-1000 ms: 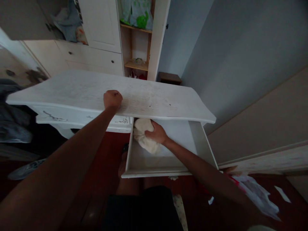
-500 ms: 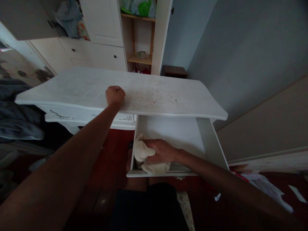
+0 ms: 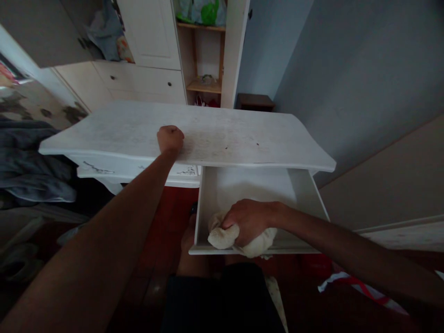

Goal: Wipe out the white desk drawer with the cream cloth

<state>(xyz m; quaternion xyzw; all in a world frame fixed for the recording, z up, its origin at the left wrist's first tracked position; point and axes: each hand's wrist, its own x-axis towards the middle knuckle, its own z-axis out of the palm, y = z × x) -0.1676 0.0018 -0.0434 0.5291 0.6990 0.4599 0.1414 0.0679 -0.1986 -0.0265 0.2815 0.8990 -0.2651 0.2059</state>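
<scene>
My right hand [image 3: 250, 219] is closed on a cream cloth [image 3: 222, 237], pressing it against the inside front of an open white drawer [image 3: 301, 194]. The drawer sticks out from under a white table top [image 3: 243, 138]. My left hand [image 3: 169, 138] rests as a fist on the front part of that table top, with nothing visible in it. My bare foot [image 3: 188, 240] shows on the floor just left of the drawer.
A white wardrobe [image 3: 152, 41] with open shelves and bags stands behind the table. Dark clothes [image 3: 31, 162] are piled at the left. A small brown stool [image 3: 255, 101] sits in the corner. Plastic and paper scraps [image 3: 360, 289] lie on the red floor at the right.
My right hand has dragged the cloth from the drawer's back left corner to its front edge and slightly rightward. The left fist stays on the table top.
</scene>
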